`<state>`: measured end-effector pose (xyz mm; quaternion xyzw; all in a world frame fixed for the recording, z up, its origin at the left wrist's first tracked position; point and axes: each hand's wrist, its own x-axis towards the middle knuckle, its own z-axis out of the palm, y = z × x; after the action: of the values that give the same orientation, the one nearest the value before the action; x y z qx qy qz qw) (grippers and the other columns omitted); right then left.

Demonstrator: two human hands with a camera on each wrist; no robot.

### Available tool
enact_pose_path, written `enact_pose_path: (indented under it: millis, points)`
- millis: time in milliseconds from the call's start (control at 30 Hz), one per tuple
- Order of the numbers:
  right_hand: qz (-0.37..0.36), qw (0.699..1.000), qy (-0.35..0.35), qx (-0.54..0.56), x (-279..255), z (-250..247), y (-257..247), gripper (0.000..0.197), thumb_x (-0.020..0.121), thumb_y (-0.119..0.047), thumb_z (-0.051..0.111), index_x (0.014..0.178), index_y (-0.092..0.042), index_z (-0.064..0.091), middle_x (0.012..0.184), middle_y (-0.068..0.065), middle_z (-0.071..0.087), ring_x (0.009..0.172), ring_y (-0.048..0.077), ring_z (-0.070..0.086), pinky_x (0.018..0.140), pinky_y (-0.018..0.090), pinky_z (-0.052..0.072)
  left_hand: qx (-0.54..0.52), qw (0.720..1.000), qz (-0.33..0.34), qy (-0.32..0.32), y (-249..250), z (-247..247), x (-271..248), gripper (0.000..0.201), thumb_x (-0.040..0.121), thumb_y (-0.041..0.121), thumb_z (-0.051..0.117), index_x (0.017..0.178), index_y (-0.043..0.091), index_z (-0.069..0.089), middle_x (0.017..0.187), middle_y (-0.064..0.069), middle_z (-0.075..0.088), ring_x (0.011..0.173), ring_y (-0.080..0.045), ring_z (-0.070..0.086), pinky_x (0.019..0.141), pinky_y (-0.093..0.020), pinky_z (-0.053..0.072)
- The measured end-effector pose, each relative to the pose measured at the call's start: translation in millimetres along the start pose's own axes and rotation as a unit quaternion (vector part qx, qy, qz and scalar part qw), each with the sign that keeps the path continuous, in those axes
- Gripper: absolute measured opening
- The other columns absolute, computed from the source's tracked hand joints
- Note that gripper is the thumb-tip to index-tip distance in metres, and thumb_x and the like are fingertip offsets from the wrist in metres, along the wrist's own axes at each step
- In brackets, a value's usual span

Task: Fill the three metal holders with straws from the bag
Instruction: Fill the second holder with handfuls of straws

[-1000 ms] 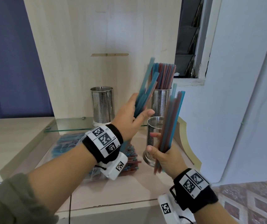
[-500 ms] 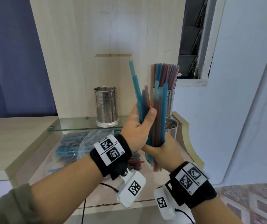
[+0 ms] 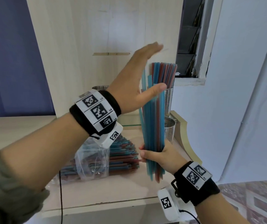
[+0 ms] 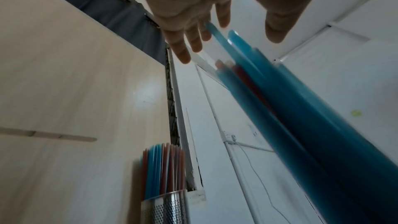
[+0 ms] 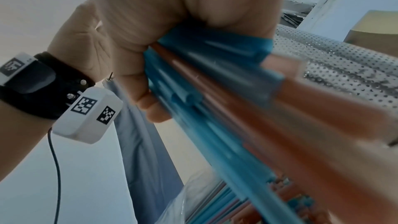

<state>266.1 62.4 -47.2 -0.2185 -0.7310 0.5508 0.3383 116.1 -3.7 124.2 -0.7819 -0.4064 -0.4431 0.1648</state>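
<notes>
My right hand (image 3: pixel 155 156) grips the lower end of an upright bundle of blue and red straws (image 3: pixel 153 123), also seen close up as the bundle (image 5: pixel 215 100) in the right hand (image 5: pixel 150 57). My left hand (image 3: pixel 147 68) is open and flat, raised beside and just above the bundle's tops; the left hand (image 4: pixel 226 23) hovers at the straw tips (image 4: pixel 280 100) and holds nothing. Behind the bundle stands a filled metal holder (image 3: pixel 168 101). An empty perforated holder (image 3: pixel 170 128) sits lower, to the right. The rim of a third holder (image 3: pixel 100 87) shows behind my left wrist.
The clear plastic bag of straws (image 3: pixel 97 159) lies on the wooden counter (image 3: pixel 113 191) below my left wrist. A pale wood back panel (image 3: pixel 97 29) rises behind the holders. A white wall (image 3: pixel 242 94) closes the right side. A glass shelf edge (image 3: pixel 129 125) runs under the back holders.
My left hand has let go of the straws, opened flat and risen above their tops. The right hand now holds the merged bundle alone, upright in front of the holders.
</notes>
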Motion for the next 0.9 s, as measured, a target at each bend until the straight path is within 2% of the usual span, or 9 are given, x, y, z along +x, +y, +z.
enact_pose_path:
  millis: [67, 133, 233, 367, 467, 600, 733, 800, 900]
  points:
    - [-0.008, 1.0, -0.002, 0.004, -1.4, 1.9, -0.4, 0.011, 0.083, -0.01, 0.075, 0.087, -0.018, 0.069, 0.071, 0.002, 0.068, 0.072, 0.02, 0.068, 0.072, 0.032, 0.056, 0.032, 0.999, 0.021, -0.035, 1.0, 8.9, -3.0, 0.053, 0.094, 0.042, 0.052, 0.137, 0.012, 0.047, 0.135, 0.001, 0.045, 0.124, -0.005, 0.043, 0.103, -0.019, 0.035]
    - [-0.017, 1.0, 0.007, 0.017, -3.0, 3.6, -0.1, 0.014, 0.082, -0.01, 0.076, 0.089, -0.019, 0.068, 0.071, 0.002, 0.068, 0.072, 0.022, 0.068, 0.073, 0.035, 0.058, 0.014, 0.996, -0.009, -0.084, 0.6, 23.7, -15.8, 0.049, 0.095, 0.041, 0.047, 0.136, 0.013, 0.048, 0.122, 0.01, 0.05, 0.11, 0.002, 0.047, 0.095, -0.01, 0.036]
    - [-0.02, 1.0, 0.007, 0.014, -6.4, 4.7, 6.0, 0.016, 0.081, -0.011, 0.076, 0.092, -0.017, 0.066, 0.071, 0.001, 0.069, 0.072, 0.021, 0.069, 0.075, 0.035, 0.057, -0.03, 0.995, -0.022, -0.091, -3.8, 35.8, -32.5, 0.049, 0.097, 0.038, 0.045, 0.14, 0.015, 0.044, 0.131, 0.004, 0.055, 0.117, -0.005, 0.052, 0.099, -0.023, 0.043]
    - [-0.016, 1.0, 0.012, 0.006, -8.3, 1.1, 11.5, 0.014, 0.082, -0.01, 0.075, 0.089, -0.015, 0.065, 0.071, -0.001, 0.068, 0.073, 0.019, 0.069, 0.073, 0.029, 0.056, -0.065, 0.997, -0.012, -0.048, -4.1, 34.7, -34.2, 0.055, 0.096, 0.032, 0.053, 0.146, 0.014, 0.037, 0.144, 0.002, 0.045, 0.133, -0.003, 0.041, 0.107, -0.017, 0.036]
    - [-0.016, 1.0, 0.009, -0.011, -7.7, -0.3, 13.2, 0.013, 0.079, -0.015, 0.08, 0.085, -0.017, 0.068, 0.077, 0.007, 0.069, 0.077, 0.024, 0.068, 0.077, 0.039, 0.058, -0.053, 0.994, 0.013, -0.099, -1.3, 42.7, -40.1, 0.049, 0.095, 0.028, 0.054, 0.141, 0.013, 0.043, 0.137, 0.001, 0.054, 0.126, -0.007, 0.049, 0.106, -0.022, 0.039]
    - [-0.011, 0.999, 0.035, -0.027, -8.2, -0.2, 23.1, 0.016, 0.077, -0.017, 0.081, 0.086, -0.013, 0.068, 0.089, 0.023, 0.067, 0.08, 0.034, 0.066, 0.081, 0.049, 0.055, -0.054, 0.99, 0.016, -0.132, -7.5, 51.1, -50.5, 0.039, 0.095, 0.028, 0.054, 0.128, 0.008, 0.054, 0.119, -0.002, 0.062, 0.108, -0.015, 0.06, 0.093, -0.034, 0.048]
    - [-0.004, 0.998, 0.055, -0.035, -5.9, -1.1, 27.8, 0.026, 0.08, -0.014, 0.079, 0.094, 0.001, 0.064, 0.091, 0.025, 0.068, 0.086, 0.038, 0.067, 0.08, 0.044, 0.055, -0.069, 0.987, 0.0, -0.147, -15.1, 60.3, -65.9, 0.038, 0.094, 0.025, 0.052, 0.128, 0.008, 0.055, 0.123, -0.001, 0.06, 0.113, -0.01, 0.056, 0.098, -0.019, 0.043]
    - [-0.003, 0.997, 0.063, -0.037, -3.7, -0.1, 27.4, 0.019, 0.081, -0.012, 0.078, 0.093, -0.002, 0.066, 0.089, 0.022, 0.069, 0.088, 0.039, 0.068, 0.083, 0.047, 0.056, -0.086, 0.986, -0.021, -0.139, -15.4, 61.3, -71.1, 0.042, 0.095, 0.026, 0.051, 0.135, 0.013, 0.05, 0.131, 0.005, 0.055, 0.121, -0.004, 0.05, 0.102, -0.013, 0.036]
    - [-0.001, 0.997, 0.074, -0.033, -0.8, -0.3, 28.5, 0.015, 0.078, -0.022, 0.079, 0.09, -0.023, 0.07, 0.084, 0.006, 0.072, 0.089, 0.031, 0.071, 0.089, 0.051, 0.055, -0.153, 0.98, -0.104, -0.079, -19.2, 52.6, -72.5, 0.049, 0.097, 0.037, 0.042, 0.144, 0.029, 0.033, 0.144, 0.012, 0.044, 0.134, 0.001, 0.039, 0.109, -0.018, 0.034]
